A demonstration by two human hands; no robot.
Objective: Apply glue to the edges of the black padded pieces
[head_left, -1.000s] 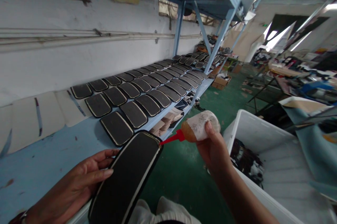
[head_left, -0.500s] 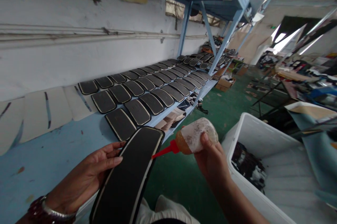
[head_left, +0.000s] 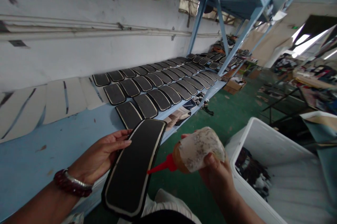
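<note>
A long black panel [head_left: 133, 166] with rounded corners and a pale line round its border is gripped at its left edge by my left hand [head_left: 102, 153], thumb on top. My right hand [head_left: 214, 168] is wrapped round a glue bottle [head_left: 197, 148] with a stained white label and amber contents. The bottle is tipped to the left, and its red nozzle touches or nearly touches the panel's right border. The panel's far end overlaps or hides part of a black panel [head_left: 129, 114] lying on the blue shelf [head_left: 79, 139].
Rows of similar black panels [head_left: 159, 98] cover the shelf towards the back. Pale sheets [head_left: 56, 99] with dark stripes lie at the left. A white bin [head_left: 289, 175] with dark scraps stands on the right. A blue post [head_left: 240, 39] rises from the shelf's front edge.
The nozzle has moved along the panel's right border towards me. The panel now shows its near end. My view has shifted a little to the left.
</note>
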